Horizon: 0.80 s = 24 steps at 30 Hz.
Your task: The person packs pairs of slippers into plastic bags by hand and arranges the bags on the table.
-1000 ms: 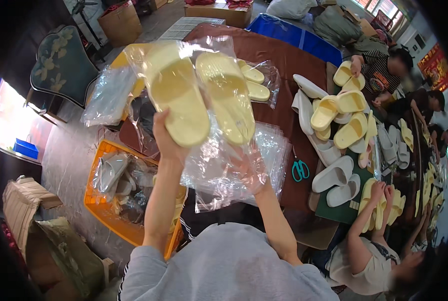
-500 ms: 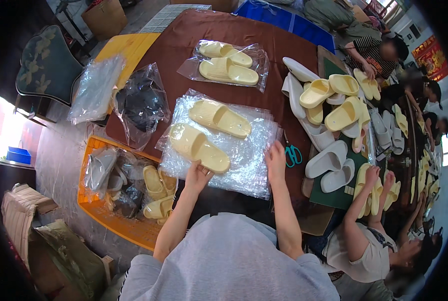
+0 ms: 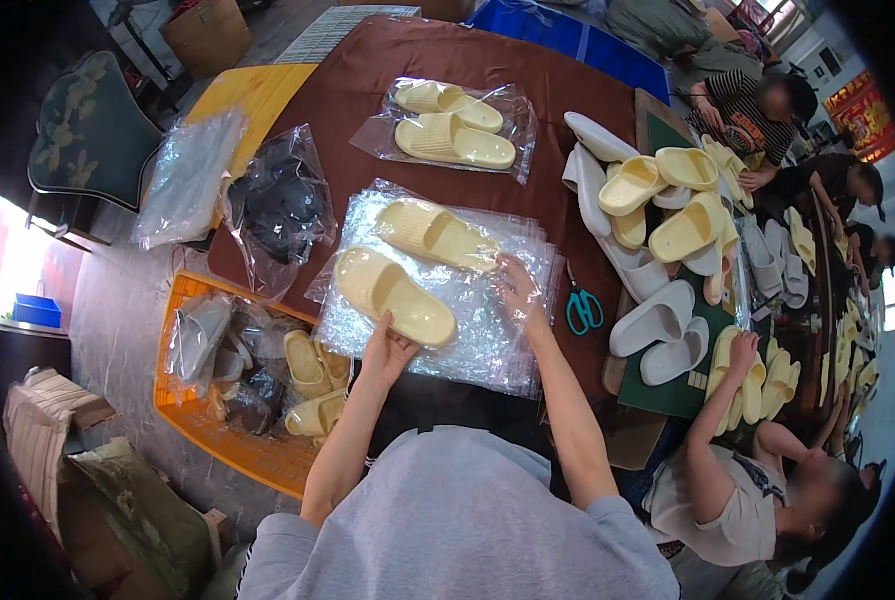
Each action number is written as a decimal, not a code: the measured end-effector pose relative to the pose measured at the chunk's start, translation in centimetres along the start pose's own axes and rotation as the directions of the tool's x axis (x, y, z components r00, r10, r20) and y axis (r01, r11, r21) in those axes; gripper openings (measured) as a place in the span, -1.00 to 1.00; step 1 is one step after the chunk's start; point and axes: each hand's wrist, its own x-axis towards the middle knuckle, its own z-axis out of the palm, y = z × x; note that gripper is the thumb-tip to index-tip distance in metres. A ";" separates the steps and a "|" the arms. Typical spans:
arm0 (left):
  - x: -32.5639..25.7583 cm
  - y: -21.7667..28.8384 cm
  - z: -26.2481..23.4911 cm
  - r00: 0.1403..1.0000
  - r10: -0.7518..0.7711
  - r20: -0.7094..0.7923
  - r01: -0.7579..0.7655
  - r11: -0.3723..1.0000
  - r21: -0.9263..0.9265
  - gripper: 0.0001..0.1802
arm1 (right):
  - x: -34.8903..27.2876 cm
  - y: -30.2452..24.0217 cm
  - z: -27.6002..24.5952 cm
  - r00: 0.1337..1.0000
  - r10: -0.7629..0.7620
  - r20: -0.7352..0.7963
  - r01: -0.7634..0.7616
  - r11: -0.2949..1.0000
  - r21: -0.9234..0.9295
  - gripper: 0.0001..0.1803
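A pair of pale yellow slippers lies on a stack of clear plastic bags (image 3: 467, 345) at the table's near edge. My left hand (image 3: 388, 350) grips the heel of the nearer slipper (image 3: 392, 295), thumb on top. The farther slipper (image 3: 435, 235) points up and left beside it. At that slipper's heel is my right hand (image 3: 519, 292), fingers apart over the bags; whether the fingertips touch the heel I cannot tell. Another yellow pair in a clear bag (image 3: 454, 130) lies beyond the stack.
Teal scissors (image 3: 583, 311) lie right of the stack, by a pile of yellow and white slippers (image 3: 657, 200). Left are a bagged dark pair (image 3: 279, 210) and more clear bags (image 3: 189, 180). An orange crate (image 3: 207, 440) holds bagged slippers. Co-workers handle slippers on the right.
My right hand has moved left from the stack's right edge to the farther slipper's heel. My left hand keeps hold of the nearer slipper, which has shifted slightly left.
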 end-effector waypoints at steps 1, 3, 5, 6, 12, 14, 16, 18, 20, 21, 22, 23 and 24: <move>-0.1 -0.1 0.1 1.000 0.004 0.000 -0.004 1.000 -0.001 -0.51 | 0.2 0.4 0.6 0.988 0.154 -0.008 -0.153 0.986 0.067 -0.51; -0.6 0.0 -0.2 0.998 -0.005 0.056 0.004 1.000 0.014 -0.52 | 1.9 0.1 1.7 0.979 0.185 -0.087 -0.197 0.968 -0.158 -0.48; -0.6 0.2 -0.6 0.997 -0.012 0.072 0.009 0.999 0.047 -0.55 | 2.5 -0.2 2.4 0.950 0.309 -0.033 -0.309 0.925 -0.220 -0.43; -0.6 0.2 -0.8 0.998 -0.025 0.049 0.022 0.998 0.066 -0.56 | 2.7 -0.3 2.7 0.900 0.436 0.004 -0.416 0.862 -0.291 -0.37; -1.6 0.6 0.3 0.999 -0.029 0.036 0.025 0.994 0.104 -0.55 | 3.1 -1.7 2.2 0.876 0.482 -0.009 -0.474 0.864 0.171 -0.61; -2.0 0.8 0.7 0.993 -0.008 0.119 -0.003 0.996 0.094 -0.55 | 1.5 -3.1 2.2 0.877 0.470 0.103 -0.466 0.777 0.422 -0.66; -1.8 0.2 2.8 0.988 -0.013 0.152 -0.004 0.994 0.108 -0.57 | -0.9 -0.8 3.8 0.907 0.417 -0.062 -0.361 0.845 0.395 -0.59; -1.3 0.1 1.0 0.990 -0.017 0.140 0.004 0.995 0.095 -0.58 | -0.7 -4.8 3.8 0.879 0.466 0.099 -0.463 0.787 0.408 -0.36; -1.4 -0.3 1.6 0.995 -0.037 0.092 0.026 0.994 0.109 -0.59 | -1.3 -7.4 4.0 0.907 0.413 0.084 -0.391 0.752 0.530 -0.28; -1.5 -0.5 1.9 0.994 -0.050 0.096 0.038 0.992 0.124 -0.59 | -1.8 -6.3 4.2 0.941 0.315 0.127 -0.335 0.802 0.495 -0.09; -1.6 -0.6 2.1 0.993 -0.062 0.098 0.048 0.989 0.139 -0.59 | -2.3 -6.1 4.3 0.939 0.309 0.150 -0.343 0.809 0.477 -0.11; -2.1 -0.5 2.2 0.994 -0.038 0.107 0.024 0.991 0.133 -0.58 | -2.4 -6.7 4.4 0.936 0.303 0.179 -0.352 0.816 0.459 -0.12; -2.3 -0.3 1.8 0.994 -0.029 0.104 0.015 0.992 0.129 -0.58 | -2.3 -7.5 4.1 0.932 0.315 0.180 -0.362 0.777 0.515 -0.26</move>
